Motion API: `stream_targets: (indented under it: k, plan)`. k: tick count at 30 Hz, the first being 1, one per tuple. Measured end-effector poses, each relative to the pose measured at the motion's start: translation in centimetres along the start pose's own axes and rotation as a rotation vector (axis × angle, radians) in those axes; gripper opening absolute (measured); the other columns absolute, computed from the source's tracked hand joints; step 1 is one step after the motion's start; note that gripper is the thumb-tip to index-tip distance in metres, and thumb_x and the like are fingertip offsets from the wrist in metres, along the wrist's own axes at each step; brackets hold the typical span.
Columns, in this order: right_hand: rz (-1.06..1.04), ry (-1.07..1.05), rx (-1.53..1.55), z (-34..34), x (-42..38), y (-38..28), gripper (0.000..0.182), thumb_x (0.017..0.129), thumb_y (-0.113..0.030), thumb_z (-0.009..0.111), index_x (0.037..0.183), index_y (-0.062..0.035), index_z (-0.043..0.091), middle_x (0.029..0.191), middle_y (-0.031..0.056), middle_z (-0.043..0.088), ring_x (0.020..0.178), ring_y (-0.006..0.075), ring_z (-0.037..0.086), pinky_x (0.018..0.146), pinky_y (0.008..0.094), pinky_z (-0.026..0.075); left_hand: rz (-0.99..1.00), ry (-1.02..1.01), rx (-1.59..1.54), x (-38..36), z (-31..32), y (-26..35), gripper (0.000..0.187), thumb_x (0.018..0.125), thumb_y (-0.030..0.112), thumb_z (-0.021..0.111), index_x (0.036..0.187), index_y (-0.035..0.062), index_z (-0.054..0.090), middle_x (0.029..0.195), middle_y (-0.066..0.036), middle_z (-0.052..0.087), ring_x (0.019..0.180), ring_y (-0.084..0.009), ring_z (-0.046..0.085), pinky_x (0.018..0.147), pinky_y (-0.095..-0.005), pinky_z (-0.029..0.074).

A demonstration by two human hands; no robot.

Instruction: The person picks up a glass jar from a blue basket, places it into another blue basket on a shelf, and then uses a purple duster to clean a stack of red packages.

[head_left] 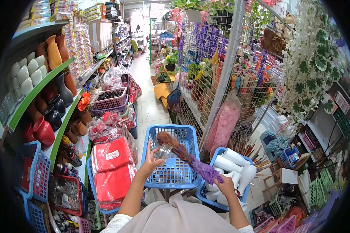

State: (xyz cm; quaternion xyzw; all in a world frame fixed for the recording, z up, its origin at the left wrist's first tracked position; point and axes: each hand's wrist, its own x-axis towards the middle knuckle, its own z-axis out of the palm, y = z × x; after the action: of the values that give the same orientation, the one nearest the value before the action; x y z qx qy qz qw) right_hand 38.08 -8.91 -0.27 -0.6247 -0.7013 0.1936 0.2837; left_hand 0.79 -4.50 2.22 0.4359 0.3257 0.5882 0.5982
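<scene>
My left hand (151,158) holds a small clear glass-like piece (163,152) over the blue basket (171,180). My right hand (226,184) is closed on the purple end of a long fluffy duster (186,156), whose brown end reaches up and left across the basket, close to the clear piece. The basket's perforated floor shows beneath both things.
Left of the basket lie red packs (113,155) in plastic. White vases (247,176) fill another blue basket at the right. A wire mesh rack (206,77) stands ahead, beside a tiled aisle (142,93). Shelves of vases (43,130) line the left.
</scene>
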Motion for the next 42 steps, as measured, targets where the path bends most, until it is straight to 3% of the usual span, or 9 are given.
stream_targets:
  k: [2, 15, 21, 24, 28, 30, 34, 39, 42]
  plan:
    - [-0.022, 0.051, 0.207, 0.8, -0.1, 0.5, 0.031, 0.078, -0.034, 0.071, 0.098, -0.0098, 0.071, 0.074, 0.0171, 0.067, 0.068, 0.0350, 0.065, 0.063, 0.0411, 0.050, -0.012, 0.005, -0.017, 0.1, -0.1, -0.3, 0.126, 0.067, 0.031, 0.085, 0.151, 0.0286, -0.010, 0.146, -0.023, 0.018, 0.125, -0.0344, 0.043, 0.098, -0.0446, 0.044]
    - [0.015, -0.071, 0.024, -0.4, -0.6, 0.4, 0.034, 0.079, -0.040, 0.070, 0.097, -0.0122, 0.071, 0.075, 0.0160, 0.067, 0.071, 0.0361, 0.065, 0.064, 0.0420, 0.051, -0.020, -0.055, -0.097, 0.7, -0.5, 0.0, 0.123, 0.069, 0.027, 0.083, 0.150, 0.0352, -0.008, 0.151, -0.017, 0.014, 0.128, -0.0338, 0.043, 0.100, -0.0465, 0.042]
    - [0.056, -0.082, -0.001, -0.5, -0.5, 0.5, 0.034, 0.079, -0.041, 0.069, 0.099, -0.0127, 0.071, 0.077, 0.0161, 0.068, 0.073, 0.0358, 0.066, 0.066, 0.0419, 0.051, -0.035, -0.134, -0.122, 0.7, -0.1, 0.3, 0.105, 0.074, 0.024, 0.078, 0.152, 0.0241, 0.008, 0.146, -0.011, 0.030, 0.124, -0.0299, 0.048, 0.100, -0.0465, 0.045]
    - [0.056, -0.080, 0.036, -0.1, -0.6, 0.6, 0.035, 0.079, -0.041, 0.069, 0.099, -0.0121, 0.071, 0.077, 0.0162, 0.068, 0.073, 0.0361, 0.065, 0.066, 0.0420, 0.051, 0.030, -0.079, -0.197, 1.3, -0.2, -0.6, 0.088, 0.076, 0.037, 0.077, 0.145, 0.0187, 0.025, 0.144, -0.010, 0.035, 0.129, -0.0279, 0.043, 0.103, -0.0487, 0.043]
    - [0.053, -0.080, 0.025, 0.1, -0.6, -0.1, 0.036, 0.079, -0.042, 0.069, 0.097, -0.0117, 0.071, 0.075, 0.0163, 0.067, 0.072, 0.0361, 0.065, 0.066, 0.0419, 0.051, 0.113, -0.063, -0.292, 2.1, -0.2, -1.1, 0.086, 0.076, 0.047, 0.075, 0.143, 0.0193, 0.028, 0.142, -0.010, 0.039, 0.128, -0.0266, 0.044, 0.102, -0.0466, 0.044]
    - [0.057, -0.087, 0.004, 0.0, -0.8, -0.3, 0.035, 0.078, -0.042, 0.069, 0.096, -0.0116, 0.071, 0.075, 0.0163, 0.067, 0.071, 0.0359, 0.065, 0.066, 0.0418, 0.051, 0.094, 0.118, -0.263, 2.3, -0.8, -1.3, 0.085, 0.077, 0.060, 0.069, 0.142, 0.0197, 0.031, 0.140, -0.009, 0.043, 0.127, -0.0247, 0.045, 0.103, -0.0451, 0.042]
    - [0.040, -0.100, 0.012, 0.2, -1.3, 0.0, 0.036, 0.077, -0.042, 0.070, 0.099, -0.0128, 0.071, 0.075, 0.0156, 0.068, 0.070, 0.0343, 0.066, 0.065, 0.0410, 0.051, 0.066, 0.245, -0.245, 2.1, -3.3, -2.1, 0.078, 0.084, 0.065, 0.056, 0.142, 0.0197, 0.032, 0.140, -0.006, 0.045, 0.125, -0.0207, 0.047, 0.099, -0.0383, 0.042]
    - [0.028, -0.138, 0.053, 0.8, -2.2, 0.0, 0.036, 0.077, -0.039, 0.071, 0.102, -0.0125, 0.071, 0.076, 0.0153, 0.068, 0.070, 0.0327, 0.067, 0.065, 0.0396, 0.052, 0.207, 0.334, -0.407, 3.3, -6.5, -4.5, 0.068, 0.087, 0.045, 0.066, 0.139, 0.0174, 0.032, 0.138, -0.009, 0.043, 0.122, -0.0255, 0.048, 0.101, -0.0392, 0.043]
    - [0.006, -0.095, 0.209, 1.5, -2.3, 0.1, 0.031, 0.076, -0.029, 0.072, 0.095, -0.0048, 0.070, 0.074, 0.0174, 0.067, 0.066, 0.0318, 0.066, 0.064, 0.0380, 0.051, 0.181, 0.286, -0.486, 3.5, -5.7, -4.5, 0.063, 0.087, 0.039, 0.067, 0.135, 0.0164, 0.034, 0.132, -0.012, 0.044, 0.117, -0.0255, 0.050, 0.100, -0.0397, 0.044]
